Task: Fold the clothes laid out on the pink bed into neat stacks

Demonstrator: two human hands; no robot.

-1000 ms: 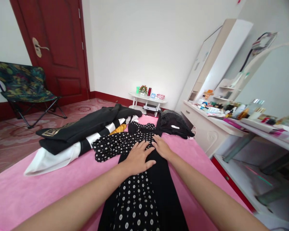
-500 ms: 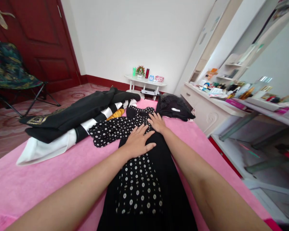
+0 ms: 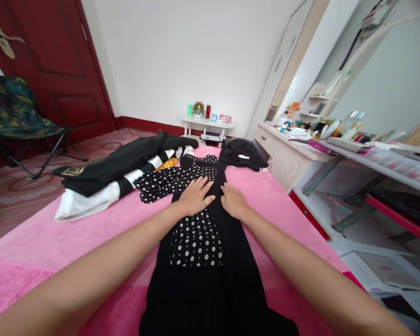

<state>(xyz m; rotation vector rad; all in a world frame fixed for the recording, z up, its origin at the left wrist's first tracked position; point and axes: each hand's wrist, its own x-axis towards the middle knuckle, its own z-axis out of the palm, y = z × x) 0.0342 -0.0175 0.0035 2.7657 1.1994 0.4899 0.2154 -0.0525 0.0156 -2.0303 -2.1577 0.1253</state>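
Observation:
A long black dress with a white-dotted top and sleeve point(image 3: 199, 233) lies lengthwise on the pink bed cover point(image 3: 38, 242). My left hand point(image 3: 195, 198) rests flat on the dress near its waist, fingers spread. Beside it, my right hand point(image 3: 233, 202) also lies flat on the black fabric, fingers stretched forward. Neither hand grips anything. The dotted sleeve point(image 3: 161, 182) spreads out to the left of my left hand.
A pile of black, white and yellow clothes point(image 3: 119, 172) lies at the bed's left. A black garment point(image 3: 241, 155) sits at the far end. A cluttered dressing table point(image 3: 301, 140) stands to the right, a small white table point(image 3: 205, 126) by the wall, a folding chair point(image 3: 17, 121) near the red door.
My right hand has slid back toward me along the dress and now lies level with my left hand. The view has tilted and shifted slightly.

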